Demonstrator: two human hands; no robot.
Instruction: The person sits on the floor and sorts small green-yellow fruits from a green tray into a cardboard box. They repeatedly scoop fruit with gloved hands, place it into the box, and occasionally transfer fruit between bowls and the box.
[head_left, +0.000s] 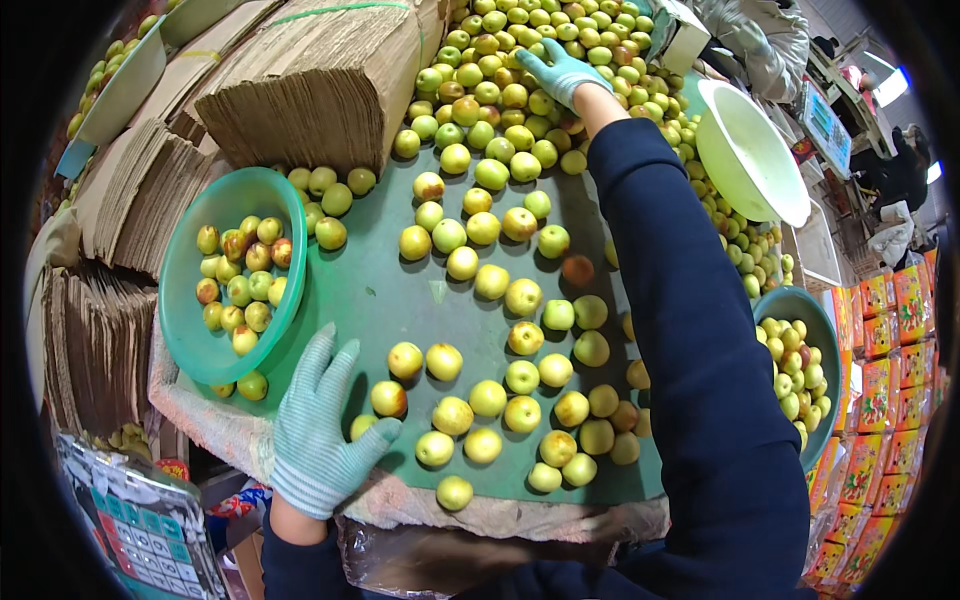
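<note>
Many yellow-green jujube-like fruits (491, 282), some with brown patches, lie loose on a green table surface (352, 300) and pile up at its far side. My right hand (562, 73), in a light green knit glove, reaches out over the pile with fingers spread; nothing is seen held in it. My left hand (326, 431), gloved alike, rests at the near left with fingers apart, its thumb close beside a fruit. Left of it stands a green plastic bowl (292, 300) holding brown-marked fruits. Part of the surface is hidden by my dark right sleeve.
Stacked flattened cardboard (292, 112) stands at the left and back left. A pale green basin (750, 157) tilts on the fruit at right; a teal bowl of fruit (821, 405) is beyond my sleeve. A towel edges the table (480, 510). A keypad scale (142, 525) sits lower left. People are in the background.
</note>
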